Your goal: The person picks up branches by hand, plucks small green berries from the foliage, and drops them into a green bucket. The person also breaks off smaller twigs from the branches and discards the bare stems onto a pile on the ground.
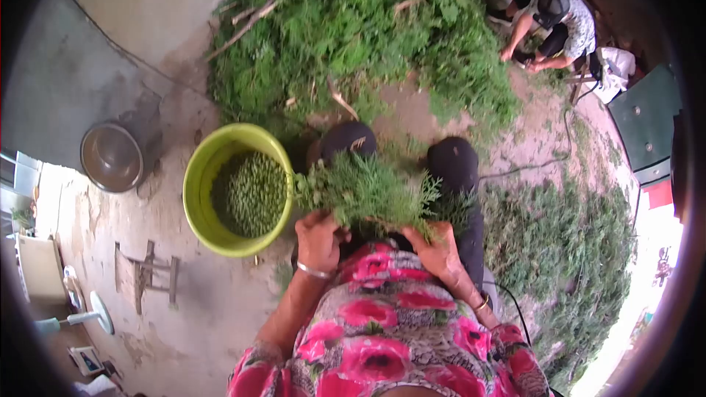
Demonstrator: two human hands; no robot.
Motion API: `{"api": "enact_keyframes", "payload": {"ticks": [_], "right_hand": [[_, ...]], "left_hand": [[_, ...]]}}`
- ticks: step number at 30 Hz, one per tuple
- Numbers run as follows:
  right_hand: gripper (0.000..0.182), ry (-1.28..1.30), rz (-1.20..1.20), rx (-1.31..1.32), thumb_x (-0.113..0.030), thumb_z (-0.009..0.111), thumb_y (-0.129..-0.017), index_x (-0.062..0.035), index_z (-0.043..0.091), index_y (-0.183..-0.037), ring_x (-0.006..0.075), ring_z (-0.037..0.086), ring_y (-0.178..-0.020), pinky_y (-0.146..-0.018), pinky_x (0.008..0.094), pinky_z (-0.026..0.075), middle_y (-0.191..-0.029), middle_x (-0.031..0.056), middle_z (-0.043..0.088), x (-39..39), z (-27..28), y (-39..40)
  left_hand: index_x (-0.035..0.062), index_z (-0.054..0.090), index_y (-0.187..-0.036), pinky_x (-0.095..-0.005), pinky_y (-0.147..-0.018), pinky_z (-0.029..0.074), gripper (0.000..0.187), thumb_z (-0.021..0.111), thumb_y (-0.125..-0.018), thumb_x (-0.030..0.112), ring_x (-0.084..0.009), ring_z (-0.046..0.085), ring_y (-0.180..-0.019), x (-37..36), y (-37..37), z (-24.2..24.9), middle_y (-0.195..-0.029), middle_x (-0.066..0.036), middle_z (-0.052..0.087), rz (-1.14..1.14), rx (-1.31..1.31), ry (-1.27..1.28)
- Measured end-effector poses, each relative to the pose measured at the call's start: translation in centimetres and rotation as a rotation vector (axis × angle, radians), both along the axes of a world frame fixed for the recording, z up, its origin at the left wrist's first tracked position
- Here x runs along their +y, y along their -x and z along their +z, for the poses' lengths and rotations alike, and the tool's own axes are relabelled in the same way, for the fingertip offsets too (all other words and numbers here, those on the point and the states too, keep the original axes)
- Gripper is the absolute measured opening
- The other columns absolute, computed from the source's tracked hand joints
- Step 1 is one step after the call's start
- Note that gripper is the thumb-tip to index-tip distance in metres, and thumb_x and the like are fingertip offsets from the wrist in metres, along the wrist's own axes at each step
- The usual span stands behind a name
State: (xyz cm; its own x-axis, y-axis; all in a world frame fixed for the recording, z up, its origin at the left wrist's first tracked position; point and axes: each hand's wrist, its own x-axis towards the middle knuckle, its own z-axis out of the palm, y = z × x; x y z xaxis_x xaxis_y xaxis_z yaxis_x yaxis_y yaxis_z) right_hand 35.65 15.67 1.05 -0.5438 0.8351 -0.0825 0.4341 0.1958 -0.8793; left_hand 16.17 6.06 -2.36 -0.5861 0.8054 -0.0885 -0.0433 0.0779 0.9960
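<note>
A feathery green conifer branch (368, 191) lies across my lap between my knees. My left hand (321, 239) is closed at the branch's left end, its fingertips partly hidden. At the lower right of the same branch, my right hand (432, 246) grips the stem with curled fingers. Just left of my left hand stands a yellow-green bucket (197, 195), partly filled with small round green cones (256, 197).
A big heap of green branches (353, 22) lies ahead. More cut greenery (559, 242) spreads on the right. A metal pot (112, 156) and a small wooden stool (143, 276) stand left. Another person (570, 26) bends down at the upper right. A cable (529, 167) crosses the floor.
</note>
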Motion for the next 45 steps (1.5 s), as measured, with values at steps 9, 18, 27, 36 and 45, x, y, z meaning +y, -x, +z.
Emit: {"api": "enact_keyframes", "payload": {"ticks": [9, 18, 27, 36, 45], "right_hand": [[0.013, -0.216, 0.079, 0.103, -0.012, 0.062, -0.084, 0.0001, 0.064, -0.089, 0.0337, 0.057, -0.062, -0.056, 0.037, 0.044, -0.073, 0.0178, 0.06, 0.3, -0.2, -0.8], [0.015, -0.041, 0.066, 0.087, -0.014, 0.061, -0.086, 0.0, 0.064, -0.089, 0.0234, 0.052, -0.055, -0.053, 0.0342, 0.042, -0.066, 0.0151, 0.058, 0.3, -1.2, -1.1], [0.016, -0.03, 0.023, 0.113, -0.014, 0.059, -0.087, 0.0011, 0.062, -0.083, 0.0218, 0.049, -0.052, -0.051, 0.0328, 0.041, -0.062, 0.0125, 0.056, 0.0, -1.3, -0.9], [0.024, 0.314, -0.036, 0.066, -0.022, 0.061, -0.089, -0.0028, 0.061, -0.074, 0.0069, 0.044, -0.049, -0.046, 0.027, 0.035, -0.053, -0.0018, 0.05, 0.6, -0.6, -0.9], [0.017, 0.181, -0.016, 0.069, -0.015, 0.06, -0.088, 0.0005, 0.063, -0.083, 0.0067, 0.047, -0.06, -0.052, 0.0283, 0.04, -0.062, -0.0003, 0.056, 0.1, -0.7, -1.1]], "left_hand": [[-0.0011, 0.057, -0.094, -0.0315, -0.049, 0.045, 0.014, 0.055, -0.084, 0.009, -0.0192, 0.056, -0.064, -3.2, 5.3, 2.4, -0.076, -0.012, 0.059, 0.286, -0.954, -0.048], [-0.0011, 0.06, -0.08, -0.0198, -0.04, 0.036, 0.015, 0.065, -0.082, 0.013, -0.0067, 0.047, -0.048, -0.1, 0.6, 4.4, -0.064, -0.001, 0.053, -0.137, -0.486, 0.165], [-0.0009, 0.062, -0.079, -0.0184, -0.038, 0.028, 0.009, 0.066, -0.08, 0.008, -0.003, 0.037, -0.042, 0.1, 1.4, 2.5, -0.055, 0.003, 0.047, 0.177, -0.101, 0.061], [0.0021, 0.058, -0.088, -0.0297, -0.046, 0.046, 0.022, 0.05, -0.089, 0.022, -0.0228, 0.055, -0.061, -1.5, 6.6, 5.9, -0.081, -0.016, 0.06, 0.208, -0.977, -0.227], [-0.0052, 0.06, -0.099, -0.0297, -0.057, 0.048, 0.025, 0.067, -0.079, 0.008, -0.0213, 0.062, -0.064, 1.0, 2.6, 3.4, -0.081, -0.012, 0.065, 0.199, 0.601, 0.001]]}}
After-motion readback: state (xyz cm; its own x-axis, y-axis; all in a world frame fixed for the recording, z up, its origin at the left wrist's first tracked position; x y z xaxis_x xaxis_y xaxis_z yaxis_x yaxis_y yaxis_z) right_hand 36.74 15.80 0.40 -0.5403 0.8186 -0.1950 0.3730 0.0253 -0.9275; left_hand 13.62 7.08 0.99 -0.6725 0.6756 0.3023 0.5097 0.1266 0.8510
